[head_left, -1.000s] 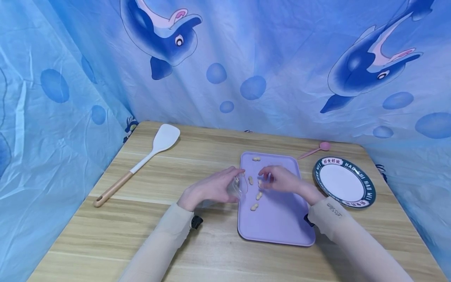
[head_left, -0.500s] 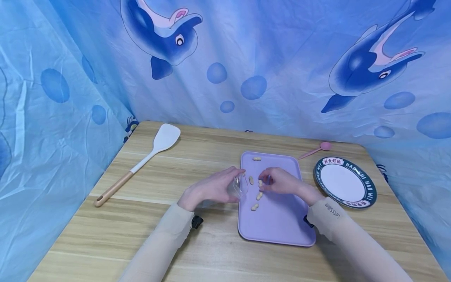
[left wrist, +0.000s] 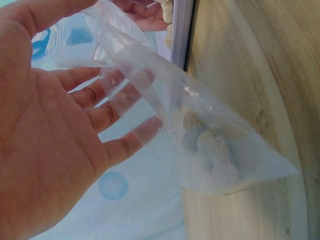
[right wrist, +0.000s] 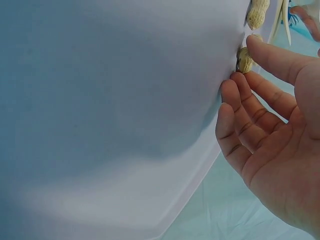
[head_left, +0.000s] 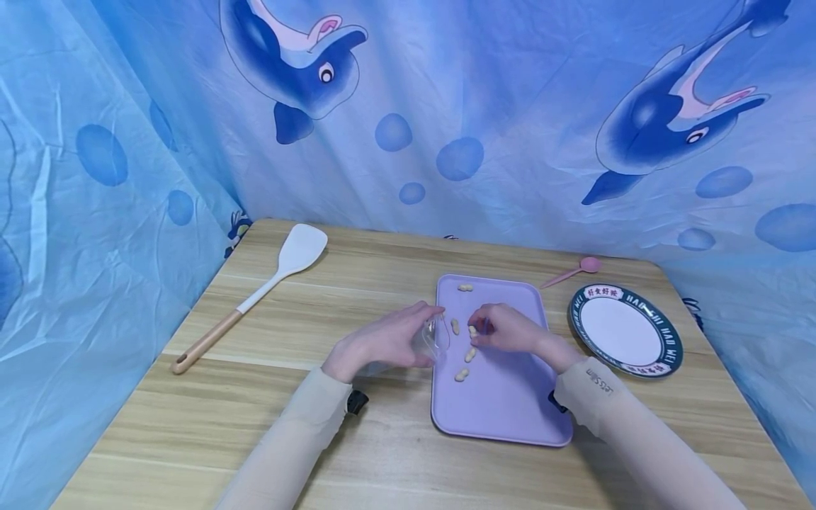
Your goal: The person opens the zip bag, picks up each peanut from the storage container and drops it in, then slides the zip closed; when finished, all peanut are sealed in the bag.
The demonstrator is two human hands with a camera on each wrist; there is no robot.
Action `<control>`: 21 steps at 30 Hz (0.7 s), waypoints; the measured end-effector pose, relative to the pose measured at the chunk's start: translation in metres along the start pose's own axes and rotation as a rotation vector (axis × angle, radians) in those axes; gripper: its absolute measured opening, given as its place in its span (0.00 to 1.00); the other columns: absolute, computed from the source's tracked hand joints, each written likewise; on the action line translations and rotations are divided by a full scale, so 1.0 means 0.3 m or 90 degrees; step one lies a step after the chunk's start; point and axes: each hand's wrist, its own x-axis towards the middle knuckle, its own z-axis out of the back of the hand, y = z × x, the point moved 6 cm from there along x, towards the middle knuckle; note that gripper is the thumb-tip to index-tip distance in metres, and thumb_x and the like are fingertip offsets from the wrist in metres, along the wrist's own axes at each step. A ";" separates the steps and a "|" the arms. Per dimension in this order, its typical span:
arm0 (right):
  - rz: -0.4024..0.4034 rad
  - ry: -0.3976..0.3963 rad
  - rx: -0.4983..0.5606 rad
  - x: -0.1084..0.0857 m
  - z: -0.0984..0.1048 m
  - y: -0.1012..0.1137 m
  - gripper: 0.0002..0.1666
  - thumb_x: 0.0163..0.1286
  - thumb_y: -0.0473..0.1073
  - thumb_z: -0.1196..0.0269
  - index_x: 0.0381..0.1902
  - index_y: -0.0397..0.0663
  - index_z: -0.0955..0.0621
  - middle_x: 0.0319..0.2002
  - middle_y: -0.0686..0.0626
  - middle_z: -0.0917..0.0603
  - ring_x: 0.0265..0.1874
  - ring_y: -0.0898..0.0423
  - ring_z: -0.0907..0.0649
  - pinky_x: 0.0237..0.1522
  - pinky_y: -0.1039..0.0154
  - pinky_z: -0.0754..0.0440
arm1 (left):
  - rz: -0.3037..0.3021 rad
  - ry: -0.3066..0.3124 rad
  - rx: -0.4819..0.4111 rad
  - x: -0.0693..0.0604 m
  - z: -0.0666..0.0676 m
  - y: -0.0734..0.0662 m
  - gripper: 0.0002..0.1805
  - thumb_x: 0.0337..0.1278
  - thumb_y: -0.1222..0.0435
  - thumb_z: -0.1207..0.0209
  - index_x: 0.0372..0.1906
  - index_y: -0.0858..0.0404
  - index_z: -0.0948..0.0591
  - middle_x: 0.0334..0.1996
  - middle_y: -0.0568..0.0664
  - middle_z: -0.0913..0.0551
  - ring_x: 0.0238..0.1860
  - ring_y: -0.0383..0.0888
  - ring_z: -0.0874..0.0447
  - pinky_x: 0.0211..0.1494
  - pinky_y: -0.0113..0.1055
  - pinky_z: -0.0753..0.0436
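- At the lilac rectangular tray [head_left: 510, 400], a tan unshelled peanut [right wrist: 244, 60] was pinched between thumb and forefinger of the right hand [head_left: 510, 329]; whether it had been lifted clear could not be told.
- Along the tray's left edge, a clear, thin plastic bag [left wrist: 260, 162] was held by the left hand [head_left: 392, 338], its thumb and spread fingers set round the mouth.
- Peanuts could be seen inside the bag; four loose peanuts [head_left: 462, 375] were scattered on the tray.
- The step in hand was judged to be one peanut's pick-up.
- Next, a steady lift and short leftward carry seemed called for, with the mouth held wide.
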 end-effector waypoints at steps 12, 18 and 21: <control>-0.004 -0.019 0.016 -0.004 0.011 0.000 0.15 0.58 0.38 0.26 0.42 0.36 0.15 0.30 0.53 0.17 0.30 0.59 0.20 0.35 0.64 0.19 | 0.000 0.004 -0.004 -0.003 0.002 -0.008 0.52 0.46 0.58 0.26 0.76 0.61 0.39 0.66 0.56 0.29 0.64 0.51 0.28 0.69 0.46 0.30; 0.029 -0.049 0.015 -0.004 0.043 0.024 0.15 0.58 0.35 0.27 0.42 0.33 0.15 0.28 0.51 0.17 0.27 0.60 0.20 0.33 0.64 0.19 | 0.009 0.007 -0.005 -0.004 0.003 -0.005 0.53 0.45 0.57 0.25 0.77 0.60 0.40 0.69 0.55 0.31 0.66 0.51 0.30 0.70 0.48 0.31; 0.034 -0.058 0.013 -0.005 0.059 0.043 0.15 0.59 0.35 0.28 0.43 0.33 0.16 0.28 0.52 0.17 0.27 0.60 0.19 0.32 0.64 0.18 | 0.004 0.005 -0.001 -0.004 0.002 -0.004 0.52 0.46 0.57 0.25 0.76 0.61 0.40 0.68 0.55 0.30 0.66 0.51 0.29 0.70 0.47 0.31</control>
